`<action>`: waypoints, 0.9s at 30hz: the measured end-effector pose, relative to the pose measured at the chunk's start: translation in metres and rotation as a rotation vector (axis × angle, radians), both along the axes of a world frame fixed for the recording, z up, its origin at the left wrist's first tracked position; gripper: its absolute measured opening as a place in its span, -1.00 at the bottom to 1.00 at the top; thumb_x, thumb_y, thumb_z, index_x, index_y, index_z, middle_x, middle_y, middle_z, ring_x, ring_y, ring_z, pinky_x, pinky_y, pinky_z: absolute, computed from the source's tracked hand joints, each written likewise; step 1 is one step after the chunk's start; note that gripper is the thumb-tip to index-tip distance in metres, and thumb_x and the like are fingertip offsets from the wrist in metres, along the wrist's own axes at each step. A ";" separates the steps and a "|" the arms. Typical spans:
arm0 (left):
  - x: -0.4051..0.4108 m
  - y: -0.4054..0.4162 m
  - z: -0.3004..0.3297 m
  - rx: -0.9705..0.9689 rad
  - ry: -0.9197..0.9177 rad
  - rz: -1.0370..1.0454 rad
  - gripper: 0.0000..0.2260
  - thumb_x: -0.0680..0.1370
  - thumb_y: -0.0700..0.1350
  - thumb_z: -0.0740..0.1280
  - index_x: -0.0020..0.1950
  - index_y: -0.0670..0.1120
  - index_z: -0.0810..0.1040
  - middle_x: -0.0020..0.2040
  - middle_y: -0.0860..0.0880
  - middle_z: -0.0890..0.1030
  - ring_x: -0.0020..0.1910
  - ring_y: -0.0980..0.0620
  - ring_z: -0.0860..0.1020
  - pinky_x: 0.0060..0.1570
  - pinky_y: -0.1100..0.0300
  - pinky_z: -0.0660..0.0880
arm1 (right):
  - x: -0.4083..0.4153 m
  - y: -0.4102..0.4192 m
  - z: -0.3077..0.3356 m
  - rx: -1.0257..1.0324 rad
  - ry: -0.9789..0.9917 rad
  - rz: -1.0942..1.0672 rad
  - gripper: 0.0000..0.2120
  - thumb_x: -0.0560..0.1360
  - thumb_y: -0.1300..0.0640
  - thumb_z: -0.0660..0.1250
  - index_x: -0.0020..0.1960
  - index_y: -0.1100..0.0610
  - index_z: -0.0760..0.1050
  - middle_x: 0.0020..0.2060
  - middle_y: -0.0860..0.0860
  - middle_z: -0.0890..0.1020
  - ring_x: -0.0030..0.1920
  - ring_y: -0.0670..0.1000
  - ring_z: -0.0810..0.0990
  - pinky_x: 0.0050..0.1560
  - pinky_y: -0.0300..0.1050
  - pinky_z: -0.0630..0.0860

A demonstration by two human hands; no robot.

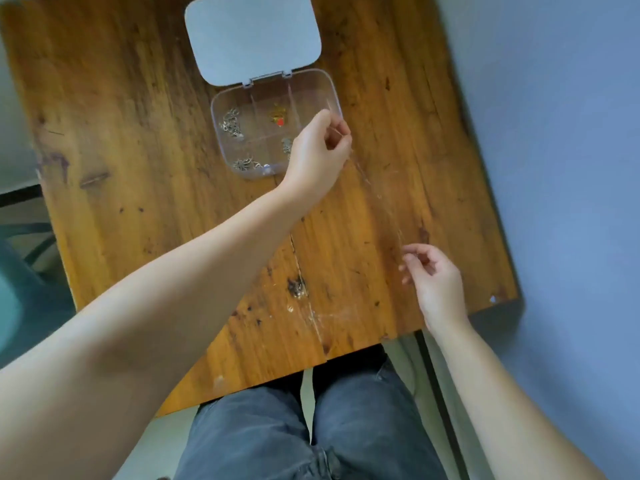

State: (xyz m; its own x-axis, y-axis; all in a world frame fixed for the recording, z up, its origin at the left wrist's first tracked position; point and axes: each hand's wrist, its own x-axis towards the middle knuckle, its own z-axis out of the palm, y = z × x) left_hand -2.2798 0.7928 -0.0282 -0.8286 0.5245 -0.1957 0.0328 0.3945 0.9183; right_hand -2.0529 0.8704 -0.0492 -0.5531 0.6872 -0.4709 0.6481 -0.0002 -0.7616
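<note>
A thin clear thread (375, 195) stretches over the wooden table (138, 133) between my two hands. My left hand (317, 154) pinches its far end beside the right edge of a clear plastic compartment box (252, 133). My right hand (434, 282) pinches the near end close to the table's front right. The box lies open with its grey lid (252, 36) folded back. Its compartments hold small silver clasps and charms (231, 124) and a red and gold piece (278, 116).
The table's front edge runs diagonally above my lap in dark jeans (311, 431). A blue-grey wall (571, 168) lies to the right of the table. A dark knot (297, 287) marks the wood near the middle front.
</note>
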 end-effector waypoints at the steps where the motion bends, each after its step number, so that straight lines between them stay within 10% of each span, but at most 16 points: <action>1: 0.002 0.021 0.000 0.005 -0.021 0.002 -0.89 0.56 -0.23 0.22 -0.11 -0.04 0.44 -0.27 -0.01 0.55 -0.33 0.09 0.53 -0.37 0.37 0.49 | 0.007 0.014 -0.001 0.015 0.002 -0.053 -0.81 0.57 0.20 0.25 -0.02 -0.07 0.56 -0.23 -0.08 0.65 -0.31 -0.20 0.59 -0.21 -0.30 0.50; 12: 0.012 0.137 -0.051 -0.267 -0.019 0.009 -0.86 0.58 -0.23 0.18 -0.05 -0.07 0.51 -0.05 -0.08 0.60 -0.11 0.01 0.60 -0.17 0.25 0.58 | 0.034 0.068 -0.034 0.486 -0.091 0.071 -0.90 0.52 0.32 0.27 0.02 0.21 0.50 -0.04 0.07 0.56 -0.08 -0.10 0.49 -0.08 -0.47 0.35; 20: 0.008 0.143 -0.057 -0.341 0.156 -0.120 -0.85 0.59 -0.23 0.20 0.04 -0.08 0.55 0.05 -0.07 0.56 -0.06 0.10 0.51 -0.22 0.45 0.40 | 0.043 0.067 -0.047 0.582 -0.116 0.405 -0.86 0.50 0.35 0.30 0.03 0.27 0.56 -0.02 0.18 0.57 -0.02 0.10 0.56 -0.01 -0.10 0.55; 27: -0.016 0.102 -0.020 -0.203 0.164 -0.127 -0.84 0.59 -0.19 0.19 0.08 -0.05 0.54 -0.04 0.03 0.55 -0.08 0.08 0.55 -0.18 0.39 0.46 | 0.001 0.092 -0.021 0.458 0.017 0.152 -0.76 0.54 0.34 0.17 0.17 0.21 0.47 0.04 0.12 0.54 -0.02 -0.06 0.52 -0.09 -0.58 0.37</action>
